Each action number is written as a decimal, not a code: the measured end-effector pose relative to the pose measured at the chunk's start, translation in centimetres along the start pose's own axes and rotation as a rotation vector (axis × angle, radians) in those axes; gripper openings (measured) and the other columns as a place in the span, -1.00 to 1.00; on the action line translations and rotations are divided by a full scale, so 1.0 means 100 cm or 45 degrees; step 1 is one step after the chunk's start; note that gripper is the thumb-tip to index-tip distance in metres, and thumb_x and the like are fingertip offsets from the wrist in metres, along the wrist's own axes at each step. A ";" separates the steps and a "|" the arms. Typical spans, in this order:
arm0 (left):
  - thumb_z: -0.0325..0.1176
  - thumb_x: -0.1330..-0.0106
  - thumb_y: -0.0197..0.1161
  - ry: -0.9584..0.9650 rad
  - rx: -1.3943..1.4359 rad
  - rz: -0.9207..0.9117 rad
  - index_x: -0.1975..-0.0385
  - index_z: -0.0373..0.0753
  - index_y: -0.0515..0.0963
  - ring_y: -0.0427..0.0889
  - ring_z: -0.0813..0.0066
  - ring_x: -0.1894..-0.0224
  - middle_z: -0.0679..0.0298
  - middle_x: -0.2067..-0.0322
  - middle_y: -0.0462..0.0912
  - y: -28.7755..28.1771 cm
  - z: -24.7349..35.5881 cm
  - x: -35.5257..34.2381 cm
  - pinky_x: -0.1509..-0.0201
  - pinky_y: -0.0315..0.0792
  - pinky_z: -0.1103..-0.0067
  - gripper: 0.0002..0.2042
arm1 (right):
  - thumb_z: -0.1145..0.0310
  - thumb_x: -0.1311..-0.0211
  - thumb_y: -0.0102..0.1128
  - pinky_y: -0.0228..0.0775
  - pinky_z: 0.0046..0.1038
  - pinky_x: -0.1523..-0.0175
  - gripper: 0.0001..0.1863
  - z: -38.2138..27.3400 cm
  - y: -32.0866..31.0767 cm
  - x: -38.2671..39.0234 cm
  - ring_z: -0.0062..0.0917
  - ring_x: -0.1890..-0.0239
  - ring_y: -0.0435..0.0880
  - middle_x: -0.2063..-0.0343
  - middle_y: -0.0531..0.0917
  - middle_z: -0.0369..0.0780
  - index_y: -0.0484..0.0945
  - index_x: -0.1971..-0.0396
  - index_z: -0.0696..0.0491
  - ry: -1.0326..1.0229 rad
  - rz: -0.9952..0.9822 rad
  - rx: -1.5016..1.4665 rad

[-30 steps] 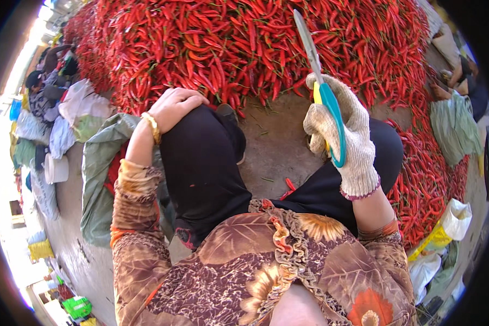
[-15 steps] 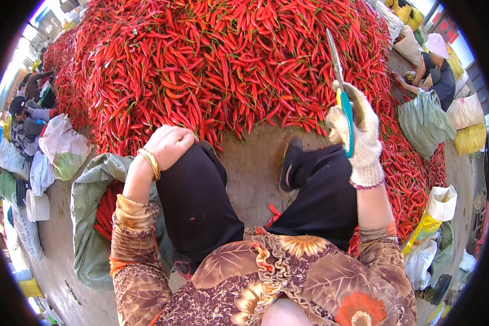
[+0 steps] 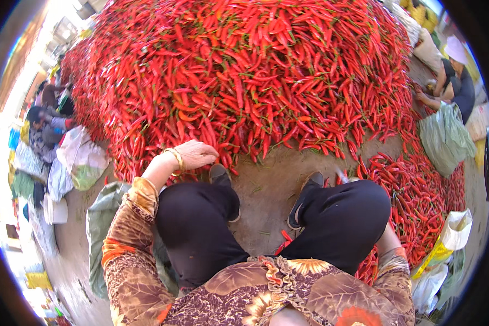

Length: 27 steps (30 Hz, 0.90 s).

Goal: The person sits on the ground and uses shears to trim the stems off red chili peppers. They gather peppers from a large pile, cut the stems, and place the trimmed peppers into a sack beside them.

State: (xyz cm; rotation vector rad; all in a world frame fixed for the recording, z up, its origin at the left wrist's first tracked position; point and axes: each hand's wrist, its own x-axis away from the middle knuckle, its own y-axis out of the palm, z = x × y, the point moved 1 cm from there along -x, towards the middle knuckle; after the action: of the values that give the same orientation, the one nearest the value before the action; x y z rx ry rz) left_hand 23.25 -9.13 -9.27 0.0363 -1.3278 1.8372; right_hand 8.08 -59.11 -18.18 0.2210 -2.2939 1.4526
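Observation:
My bare left hand point(image 3: 198, 153), with a gold bracelet at the wrist, reaches past my left knee point(image 3: 187, 212) to the lower edge of a large heap of red chillies point(image 3: 244, 76). Its fingers are loosely bent and look empty. My gloved right hand point(image 3: 354, 180) is almost wholly hidden behind my right knee point(image 3: 348, 212), beside the smaller spread of chillies point(image 3: 402, 201). A silver scissor blade point(image 3: 342, 175) pokes out there; the handles and fingers are hidden.
Co-workers crouch at the left point(image 3: 46, 122) and right point(image 3: 453, 87) among sacks. A green sack point(image 3: 103, 228) lies by my left leg, a white bucket point(image 3: 55, 209) farther left, a white-and-yellow sack point(image 3: 453, 231) at my right, a green bag point(image 3: 445, 136) beyond.
My left hand has left my knee and moved forward to the heap. My right hand, earlier raised with the teal-and-yellow scissors upright, has dropped out of sight behind my right knee.

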 end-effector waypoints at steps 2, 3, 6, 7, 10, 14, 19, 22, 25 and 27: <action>-0.14 -0.40 0.09 -0.064 -0.049 -0.071 -0.06 -0.25 0.57 0.68 0.14 0.08 0.08 0.15 0.72 -0.002 -0.016 -0.022 -0.09 0.49 0.38 -0.62 | 0.06 -0.11 0.26 0.51 -0.21 0.02 -0.46 0.004 0.029 0.010 -0.14 0.14 0.71 0.23 0.69 -0.01 0.49 -0.07 -0.03 -0.029 -0.203 0.081; -0.12 -0.39 0.08 -0.103 0.008 -0.098 -0.05 -0.26 0.57 0.68 0.15 0.07 0.08 0.13 0.72 -0.005 -0.023 -0.034 -0.11 0.49 0.37 -0.61 | 0.04 -0.12 0.25 0.51 -0.21 0.01 -0.46 0.005 0.040 0.013 -0.13 0.14 0.70 0.23 0.69 -0.01 0.49 -0.07 -0.03 -0.052 -0.299 0.119; -0.09 -0.40 0.06 -0.169 -0.147 -0.101 -0.04 -0.20 0.58 0.67 0.08 0.05 0.04 0.15 0.71 -0.008 -0.036 -0.068 -0.12 0.48 0.33 -0.62 | 0.01 -0.14 0.20 0.51 -0.20 0.00 -0.46 0.003 0.064 0.020 -0.12 0.13 0.70 0.22 0.68 0.00 0.49 -0.08 -0.03 -0.126 -0.539 0.204; -0.08 -0.41 0.06 -0.161 -0.179 -0.093 -0.09 -0.16 0.55 0.65 0.04 0.03 0.02 0.14 0.70 -0.009 -0.039 -0.079 -0.12 0.48 0.31 -0.61 | -0.01 -0.14 0.18 0.51 -0.20 -0.01 -0.45 0.003 0.070 0.020 -0.12 0.12 0.69 0.22 0.68 0.00 0.49 -0.08 -0.03 -0.150 -0.598 0.218; -0.08 -0.41 0.05 -0.071 -0.199 -0.077 -0.16 -0.18 0.47 0.65 0.04 0.03 0.01 0.11 0.69 -0.002 -0.041 -0.115 -0.11 0.47 0.30 -0.57 | -0.04 -0.16 0.13 0.51 -0.19 -0.03 -0.44 0.004 0.078 0.016 -0.11 0.11 0.69 0.21 0.68 0.01 0.49 -0.09 -0.04 -0.203 -0.745 0.272; -0.08 -0.39 0.09 0.074 -0.299 0.061 -0.24 -0.19 0.36 0.53 -0.03 -0.09 -0.05 0.00 0.57 0.008 -0.047 -0.161 -0.17 0.41 0.26 -0.51 | -0.10 -0.19 0.07 0.50 -0.18 -0.05 -0.42 0.007 0.064 -0.008 -0.10 0.09 0.67 0.20 0.67 0.03 0.49 -0.11 -0.04 -0.260 -0.810 0.326; -0.08 -0.31 0.18 0.169 -0.379 0.356 -0.27 -0.18 0.34 0.39 -0.05 -0.25 -0.07 -0.18 0.43 -0.002 -0.065 -0.227 -0.33 0.30 0.25 -0.44 | -0.15 -0.22 -0.01 0.46 -0.19 -0.14 -0.35 0.002 -0.007 -0.094 -0.10 0.00 0.63 0.09 0.64 0.04 0.46 -0.17 -0.01 -0.279 -0.434 0.297; 0.00 -0.25 0.23 0.061 -0.352 0.574 -0.33 -0.13 0.28 0.22 -0.09 -0.37 -0.11 -0.32 0.26 -0.016 -0.075 -0.267 -0.43 0.17 0.23 -0.33 | -0.18 -0.23 -0.02 0.32 -0.26 -0.30 -0.19 -0.010 -0.055 -0.173 -0.13 -0.21 0.51 -0.18 0.50 0.05 0.29 -0.31 0.15 -0.252 -0.216 0.257; 0.09 -0.20 0.24 -0.038 -0.373 0.731 -0.36 -0.08 0.27 0.18 -0.10 -0.39 -0.12 -0.34 0.22 -0.030 -0.083 -0.308 -0.45 0.12 0.22 -0.27 | -0.21 -0.22 0.02 0.26 -0.30 -0.35 -0.11 -0.031 -0.075 -0.256 -0.14 -0.26 0.45 -0.22 0.43 0.10 0.21 -0.35 0.19 -0.273 0.010 0.215; 0.16 -0.17 0.23 -0.060 -0.403 0.710 -0.38 -0.03 0.24 0.15 -0.12 -0.40 -0.12 -0.36 0.18 -0.037 -0.087 -0.331 -0.46 0.08 0.23 -0.22 | -0.24 -0.22 0.04 0.26 -0.30 -0.34 -0.08 -0.048 -0.076 -0.302 -0.13 -0.26 0.46 -0.20 0.46 0.12 0.20 -0.35 0.21 -0.260 0.147 0.100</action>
State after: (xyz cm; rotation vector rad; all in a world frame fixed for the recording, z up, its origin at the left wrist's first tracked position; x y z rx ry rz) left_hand 50.59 -21.99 -25.81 -0.5076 -1.7739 2.0503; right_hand 39.19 -60.74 -22.94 0.2758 -2.4481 1.6478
